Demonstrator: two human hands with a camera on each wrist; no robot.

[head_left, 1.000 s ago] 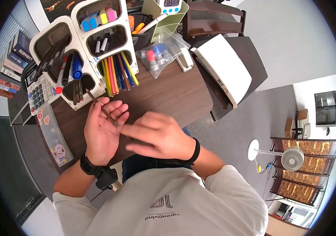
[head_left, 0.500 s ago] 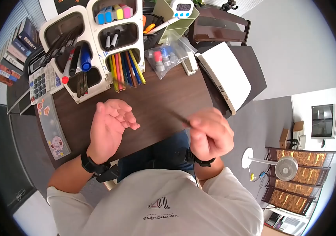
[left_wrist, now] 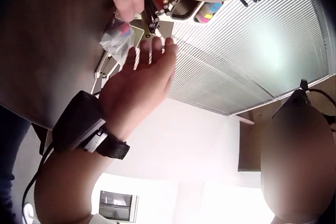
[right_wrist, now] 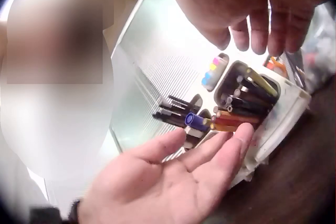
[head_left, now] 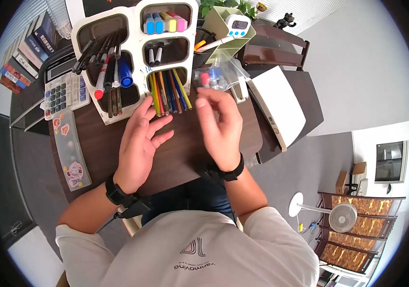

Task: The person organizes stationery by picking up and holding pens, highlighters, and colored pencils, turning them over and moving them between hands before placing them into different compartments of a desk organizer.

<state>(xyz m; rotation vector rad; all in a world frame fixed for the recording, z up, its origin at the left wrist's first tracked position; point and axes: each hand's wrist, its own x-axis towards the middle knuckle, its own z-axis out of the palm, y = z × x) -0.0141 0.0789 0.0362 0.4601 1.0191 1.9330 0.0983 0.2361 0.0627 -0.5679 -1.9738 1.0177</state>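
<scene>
So, the left hand (head_left: 140,148) had its fingers spread wide, palm turned towards the coloured pencils (head_left: 170,91), and nothing showed in its grasp. Its index fingertip was right beside the bundle; whether it touched, I couldn't tell. Over on the other side, the right hand (head_left: 221,124) had its fingers loosely bent, thumb and index only narrowly apart, and again no object was visible between them.

And the pencils themselves, upper centre of the frame: they leaned out of their compartment in the white organizer (head_left: 138,45), its walls apparently keeping them bunched without help from either hand. Left of them, the black pens (head_left: 101,50) fanned out over their rim, seemingly too long to lie inside. Highlighters (head_left: 166,24) sat above, kept apart by the dividers. Farther out, a clear bag (head_left: 221,74) lay beyond the right fingertips, and a calculator (head_left: 63,93) stood left of the organizer.
</scene>
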